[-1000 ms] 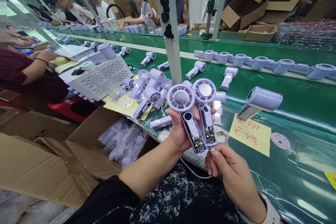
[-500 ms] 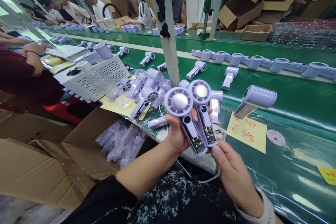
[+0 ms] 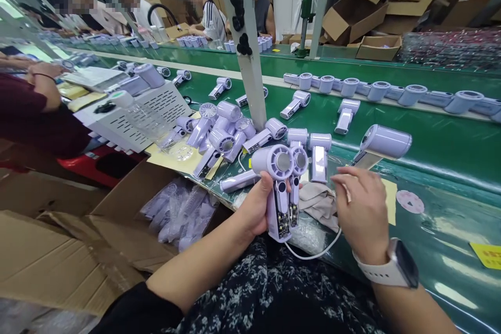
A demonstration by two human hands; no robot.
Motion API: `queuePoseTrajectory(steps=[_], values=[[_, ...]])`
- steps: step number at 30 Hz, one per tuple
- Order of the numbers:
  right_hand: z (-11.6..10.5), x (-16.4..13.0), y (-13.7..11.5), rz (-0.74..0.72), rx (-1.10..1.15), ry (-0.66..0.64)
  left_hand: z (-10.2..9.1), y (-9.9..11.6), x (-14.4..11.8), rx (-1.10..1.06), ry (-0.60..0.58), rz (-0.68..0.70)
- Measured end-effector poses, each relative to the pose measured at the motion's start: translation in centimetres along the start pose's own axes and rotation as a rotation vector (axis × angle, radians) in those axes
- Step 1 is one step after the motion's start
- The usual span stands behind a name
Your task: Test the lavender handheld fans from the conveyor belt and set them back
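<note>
We record a green bench [image 3: 434,237], running toward three o'clock; two purple fans [image 3: 279,198] above its near edge, the left hand [image 3: 254,210] closed around them; at their three o'clock, the right hand [image 3: 363,211], half curled. We cannot tell whether it grips the white cable [image 3: 309,258].

Two fans [image 3: 265,159] — in left hand [image 3: 255,207]

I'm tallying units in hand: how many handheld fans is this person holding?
2, both in the left hand: the front fan, and the rear fan beside it, partly hidden. None seems fully hidden.
</note>
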State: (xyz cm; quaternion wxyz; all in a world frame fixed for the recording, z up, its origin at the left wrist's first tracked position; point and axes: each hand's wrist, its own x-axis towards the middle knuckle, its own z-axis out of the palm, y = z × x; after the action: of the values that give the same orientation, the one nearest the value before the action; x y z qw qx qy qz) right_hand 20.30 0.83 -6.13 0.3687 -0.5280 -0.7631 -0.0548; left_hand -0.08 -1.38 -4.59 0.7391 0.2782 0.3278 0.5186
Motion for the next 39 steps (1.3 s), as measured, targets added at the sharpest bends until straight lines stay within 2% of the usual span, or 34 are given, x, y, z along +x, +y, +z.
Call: queuePoseTrajectory(steps=[2, 5, 7, 9, 11, 13, 15, 18, 20, 22, 24, 27, 29, 31, 34, 37, 39], values=[[-0.1, -0.2, 0.4, 0.014, -0.028, -0.002, -0.1, -0.2, -0.2, -0.028, -0.041, -0.036], [0.3, -1.0, 0.8, -0.008, -0.067, -0.111, 0.2, -0.2, -0.3, -0.068, -0.088, -0.051], [-0.1, -1.2, 0.3, -0.022, -0.054, -0.109, 0.4, -0.3, -0.3, -0.074, -0.116, -0.069], [-1.6, -0.8, -0.7, 0.019, 0.01, -0.015, 0.4, -0.5, -0.4, -0.06, -0.158, -0.113], [-3.8, -0.1, -1.9, 0.086, 0.166, 0.1, 0.2, -0.8, -0.5, -0.026, -0.219, -0.195], [-5.6, 0.8, -2.7, 0.106, 0.403, 0.098, 0.1, -1.0, -0.5, 0.03, -0.291, -0.289], [-6.6, 1.6, -2.6, 0.088, 0.636, -0.07, 0.2, -1.1, -0.6, 0.086, -0.369, -0.377], [-6.7, 2.5, -1.3, 0.091, 0.872, -0.474, 0.6, -0.8, -0.6, 0.153, -0.498, -0.472], [-6.5, 3.1, -0.7, 0.092, 0.892, -0.695, 0.6, -0.6, -0.6, 0.169, -0.566, -0.528], [-6.4, 3.6, -1.1, 0.092, 0.841, -0.808, 0.2, -0.6, -0.6, 0.169, -0.554, -0.553], [-6.1, 3.9, -2.4, 0.119, 0.796, -0.793, -0.6, -0.8, -0.7, 0.163, -0.48, -0.544], [-4.9, 3.8, -4.5, 0.188, 0.733, -0.673, -1.8, -1.3, -1.2, 0.114, -0.426, -0.546], [-3.5, 3.6, -5.0, 0.269, 0.654, -0.596, -2.6, -1.5, -1.7, 0.037, -0.411, -0.567], [-2.2, 3.5, -4.5, 0.359, 0.573, -0.528, -3.2, -1.5, -2.2, -0.027, -0.408, -0.562], [-1.1, 3.7, -2.9, 0.449, 0.442, -0.428, -4.0, -0.8, -2.7, -0.086, -0.473, -0.474], [-1.1, 3.5, -1.9, 0.427, 0.322, -0.346, -4.0, 0.3, -2.5, -0.146, -0.511, -0.382], [-1.4, 2.9, -2.0, 0.413, 0.347, -0.269, -3.3, 1.0, -2.3, -0.167, -0.47, -0.305]])
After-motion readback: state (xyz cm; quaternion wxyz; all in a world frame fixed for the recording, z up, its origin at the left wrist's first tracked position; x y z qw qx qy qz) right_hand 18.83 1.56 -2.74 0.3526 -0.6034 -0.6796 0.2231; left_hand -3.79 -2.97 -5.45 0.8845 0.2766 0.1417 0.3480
